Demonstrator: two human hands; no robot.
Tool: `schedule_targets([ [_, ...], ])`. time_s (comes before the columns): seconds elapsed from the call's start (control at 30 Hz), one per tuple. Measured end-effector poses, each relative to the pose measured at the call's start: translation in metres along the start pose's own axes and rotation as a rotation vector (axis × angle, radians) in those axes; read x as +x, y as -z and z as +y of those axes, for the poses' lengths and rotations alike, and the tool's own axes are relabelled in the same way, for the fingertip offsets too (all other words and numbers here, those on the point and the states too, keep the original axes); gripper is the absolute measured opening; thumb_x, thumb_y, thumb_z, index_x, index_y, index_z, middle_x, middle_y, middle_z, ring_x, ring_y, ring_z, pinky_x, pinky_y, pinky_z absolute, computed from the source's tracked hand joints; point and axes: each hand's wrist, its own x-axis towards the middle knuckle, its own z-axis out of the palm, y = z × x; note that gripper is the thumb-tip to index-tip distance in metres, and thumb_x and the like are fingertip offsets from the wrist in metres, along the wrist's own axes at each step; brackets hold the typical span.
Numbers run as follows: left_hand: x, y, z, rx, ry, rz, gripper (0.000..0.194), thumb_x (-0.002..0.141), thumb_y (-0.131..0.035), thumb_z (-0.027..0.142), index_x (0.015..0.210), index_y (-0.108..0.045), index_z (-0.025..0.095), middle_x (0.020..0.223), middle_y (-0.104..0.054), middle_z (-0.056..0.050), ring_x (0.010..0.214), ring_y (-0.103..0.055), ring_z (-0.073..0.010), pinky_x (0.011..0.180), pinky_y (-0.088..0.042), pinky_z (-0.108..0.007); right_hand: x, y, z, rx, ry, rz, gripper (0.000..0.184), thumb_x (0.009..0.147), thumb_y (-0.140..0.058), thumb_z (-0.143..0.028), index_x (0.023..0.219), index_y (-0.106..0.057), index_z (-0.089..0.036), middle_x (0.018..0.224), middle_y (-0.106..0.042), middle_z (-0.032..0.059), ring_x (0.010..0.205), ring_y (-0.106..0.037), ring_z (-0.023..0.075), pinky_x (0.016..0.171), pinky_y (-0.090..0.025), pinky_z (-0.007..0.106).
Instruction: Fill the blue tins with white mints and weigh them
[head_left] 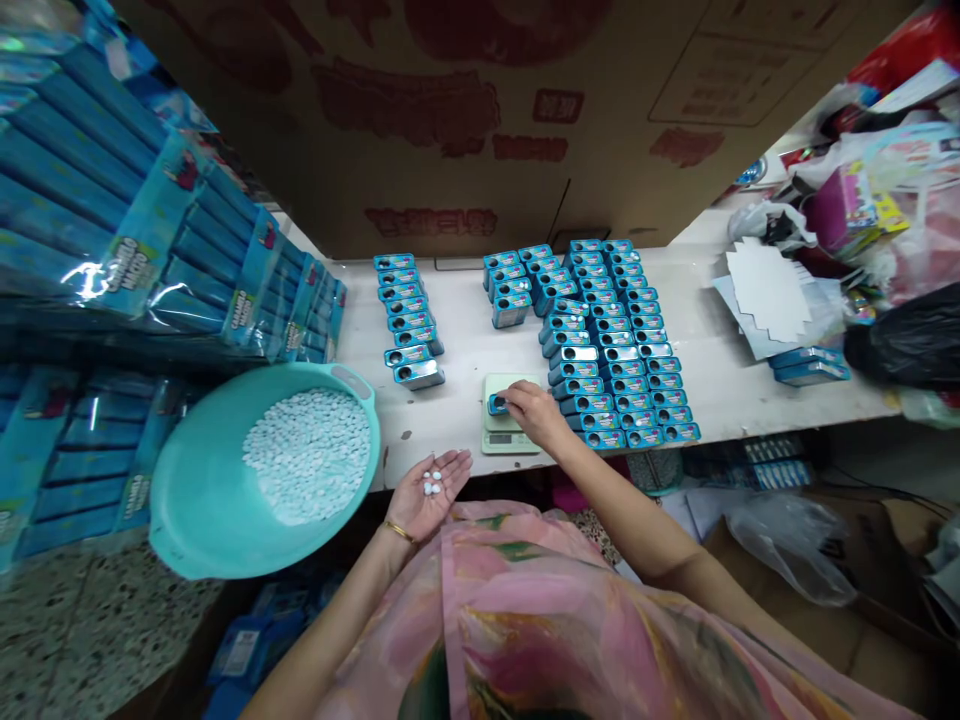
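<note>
My left hand lies palm up with its fingers stretched out, and several small white candies rest on the palm. A small blue tin with a dark opening stands on a pale green kitchen scale. Over that tin, the fingers of my right hand are pinched together at its top; whatever is between the fingertips is hidden. To the left of my left hand, a turquoise basin holds a heap of the same white candies.
Blue tins stand in rows on the white table, a single row at left and a larger group at right. Packed blue boxes are stacked at left. A large cardboard box blocks the back. Bags and papers clutter the right.
</note>
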Motion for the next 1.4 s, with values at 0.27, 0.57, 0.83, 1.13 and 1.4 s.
schedule_targets([
  [0.27, -0.003, 0.004, 0.004, -0.027, -0.052, 0.088, 0.028, 0.081, -0.035, 0.014, 0.078, -0.061, 0.005, 0.084, -0.066, -0.016, 0.085, -0.061, -0.0203, 0.071, -0.052, -0.030, -0.011, 0.023, 0.011, 0.341, -0.180, 0.352, 0.014, 0.076, -0.050, -0.023, 0.083, -0.062, -0.018, 0.083, -0.059, 0.0030, 0.076, -0.055, 0.0123, 0.065, -0.046, 0.024],
  [0.57, 0.000, 0.003, 0.003, -0.030, -0.047, 0.191, 0.021, 0.079, -0.039, 0.009, 0.072, -0.059, 0.008, 0.074, -0.065, -0.013, 0.070, -0.063, -0.0161, 0.061, -0.053, -0.025, -0.027, 0.027, 0.023, 0.375, -0.298, 0.404, 0.014, 0.072, -0.052, -0.022, 0.081, -0.063, -0.018, 0.083, -0.058, 0.0031, 0.077, -0.055, 0.0131, 0.064, -0.047, 0.025],
  [0.83, -0.001, 0.004, 0.002, -0.041, -0.068, 0.212, 0.020, 0.079, -0.040, 0.008, 0.073, -0.059, 0.009, 0.071, -0.065, -0.011, 0.068, -0.063, -0.0152, 0.057, -0.052, -0.024, -0.026, 0.021, 0.019, 0.297, -0.233, 0.319, 0.015, 0.074, -0.049, -0.018, 0.083, -0.062, -0.018, 0.085, -0.059, 0.0032, 0.075, -0.055, 0.0127, 0.064, -0.046, 0.025],
  [1.13, -0.001, 0.006, 0.002, -0.031, -0.070, 0.205, 0.020, 0.078, -0.041, 0.009, 0.073, -0.060, 0.008, 0.072, -0.065, -0.011, 0.066, -0.063, -0.0154, 0.056, -0.052, -0.024, -0.014, 0.011, 0.008, -0.098, -0.116, 0.079, 0.022, 0.080, -0.041, -0.013, 0.092, -0.060, -0.018, 0.092, -0.060, 0.0058, 0.087, -0.050, 0.0174, 0.078, -0.041, 0.030],
  [1.4, 0.003, 0.007, 0.002, -0.029, -0.066, 0.174, 0.021, 0.078, -0.040, 0.009, 0.074, -0.061, 0.009, 0.071, -0.065, -0.011, 0.067, -0.063, -0.0151, 0.056, -0.052, -0.024, 0.005, -0.007, -0.008, -0.155, -0.040, -0.100, 0.025, 0.083, -0.038, -0.014, 0.096, -0.058, -0.020, 0.095, -0.057, 0.0053, 0.089, -0.050, 0.0158, 0.074, -0.041, 0.026],
])
